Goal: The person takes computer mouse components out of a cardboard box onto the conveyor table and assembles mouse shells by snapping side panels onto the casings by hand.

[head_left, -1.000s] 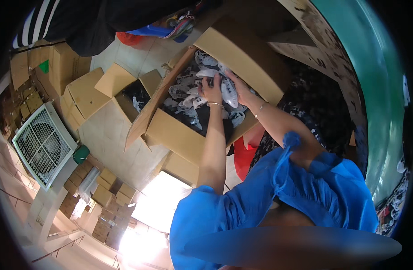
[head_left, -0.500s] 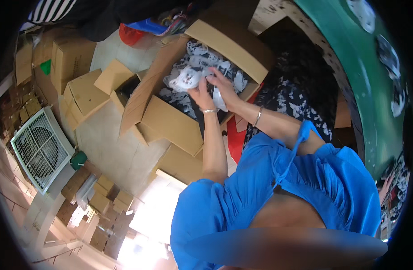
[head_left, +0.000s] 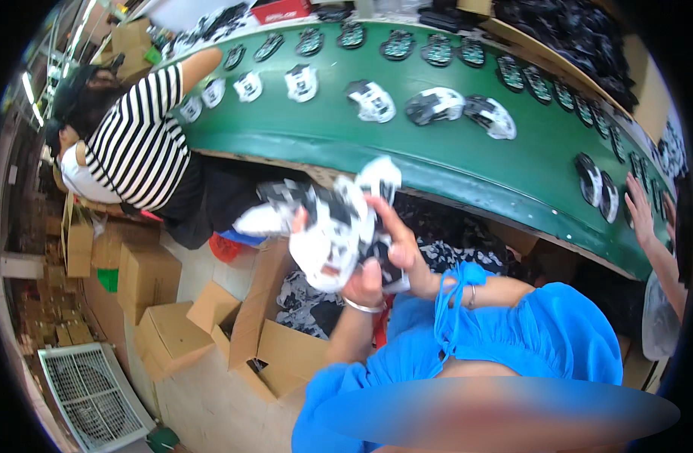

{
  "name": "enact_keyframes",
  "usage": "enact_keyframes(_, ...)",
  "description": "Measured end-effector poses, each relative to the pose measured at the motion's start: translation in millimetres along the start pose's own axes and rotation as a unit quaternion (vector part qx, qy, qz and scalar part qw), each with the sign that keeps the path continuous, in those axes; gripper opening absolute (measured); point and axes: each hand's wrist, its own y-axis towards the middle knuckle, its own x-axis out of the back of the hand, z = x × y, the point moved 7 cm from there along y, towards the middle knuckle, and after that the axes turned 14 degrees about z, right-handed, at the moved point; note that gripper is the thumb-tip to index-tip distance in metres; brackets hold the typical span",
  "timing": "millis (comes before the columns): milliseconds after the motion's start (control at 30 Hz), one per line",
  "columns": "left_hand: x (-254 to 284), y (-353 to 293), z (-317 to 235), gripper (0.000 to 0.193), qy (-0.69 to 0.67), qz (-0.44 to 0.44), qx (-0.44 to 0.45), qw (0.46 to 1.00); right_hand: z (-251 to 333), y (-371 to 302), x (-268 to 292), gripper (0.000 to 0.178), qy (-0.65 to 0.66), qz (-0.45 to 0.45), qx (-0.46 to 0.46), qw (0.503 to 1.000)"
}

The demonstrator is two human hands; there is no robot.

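In front of me my left hand (head_left: 364, 284) is closed round a bunch of black-and-white shell-shaped parts (head_left: 325, 240), its thumb on the near side. My right hand (head_left: 396, 235) grips the same bunch from the right, fingers bent over it. The pieces overlap, and motion blurs some of their edges. Beneath the bunch stands an open cardboard box (head_left: 260, 300) with more black-and-white pieces (head_left: 307, 303) inside. Beyond my hands runs a green conveyor belt (head_left: 286, 136). Similar white-and-black parts (head_left: 371, 101) lie spaced along it, and dark oval parts with teal middles (head_left: 398, 45) line its far side.
At the left a person in a striped top (head_left: 139, 140) reaches over the belt. Another person's hand (head_left: 640, 210) is at the belt's right end. Cardboard boxes (head_left: 169, 340) and a white-framed fan (head_left: 96, 396) stand on the floor. A box of black pieces (head_left: 565, 53) sits beyond the belt.
My hands have come up out of the open box with a bunch of parts. The view has swung up toward the belt, bringing both other people into sight.
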Motion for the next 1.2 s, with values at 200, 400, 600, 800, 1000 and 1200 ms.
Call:
enact_keyframes(200, -58.1, 173.7, 16.4, 0.058, -0.045, 0.089, -0.124, 0.987, 56.5, 145.0, 58.6, 0.068, 0.162, -0.063, 0.122, 0.977)
enact_keyframes(400, -25.3, 309.5, 146.5, 0.041, 0.334, 0.105, 0.138, 0.926, 39.1, 194.1, 142.6, 0.06, -0.066, -0.19, -0.114, 0.973)
enact_keyframes(600, -75.0, 212.4, 127.0, 0.072, 0.294, 0.19, -0.17, 0.921, 85.8, 53.0, 186.2, 0.052, -0.425, -0.141, -0.063, 0.892)
enact_keyframes(800, -138.2, 157.6, 111.6, 0.079, 0.519, 0.414, -0.224, 0.713, 121.0, -35.9, 240.3, 0.087, -0.647, -0.197, -0.176, 0.715)
enact_keyframes(1000, -123.1, 226.6, 174.2, 0.051, 0.581, 0.332, -0.228, 0.707, 49.6, 44.4, 225.5, 0.089, -0.725, -0.097, -0.263, 0.629)
enact_keyframes(1200, -104.0, 264.2, 165.7, 0.04, 0.575, 0.237, -0.206, 0.755, 39.1, 130.8, 179.5, 0.071, -0.631, 0.0, -0.108, 0.769)
